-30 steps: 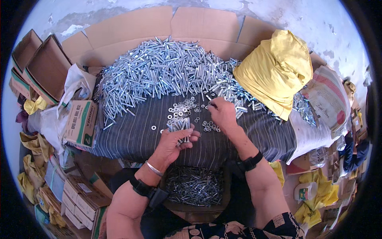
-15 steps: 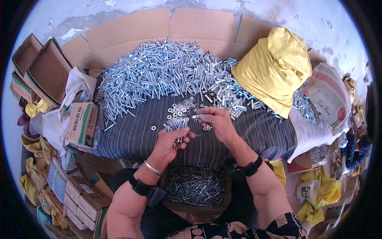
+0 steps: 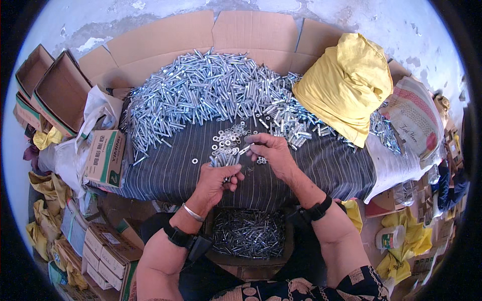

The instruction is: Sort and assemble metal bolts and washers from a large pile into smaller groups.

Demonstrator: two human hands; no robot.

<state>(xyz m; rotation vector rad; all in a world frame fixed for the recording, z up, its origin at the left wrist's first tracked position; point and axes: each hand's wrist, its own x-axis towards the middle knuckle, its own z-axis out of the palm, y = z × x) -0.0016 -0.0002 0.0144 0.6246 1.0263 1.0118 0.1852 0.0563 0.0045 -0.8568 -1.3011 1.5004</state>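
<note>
Striped cloth [image 3: 165, 173]; green-white carton [image 3: 105, 158] left of hands [image 3: 241, 165]

Light: bright, even daylight
Shadows: soft, faint
Glare: glints on the bolt pile [image 3: 201, 95]
Edges: fisheye bending, black vignette
Focus: sharp centre

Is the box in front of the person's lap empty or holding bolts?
Holding bolts: the box shows a layer of silvery bolts covering its bottom.

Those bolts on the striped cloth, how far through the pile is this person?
Done: a box at the person's lap holds many bolts. In hand: the left hand grips a bundle of bolts, and the right hand holds one bolt above the loose washers. Left: the big bolt pile, so most remains.
</note>
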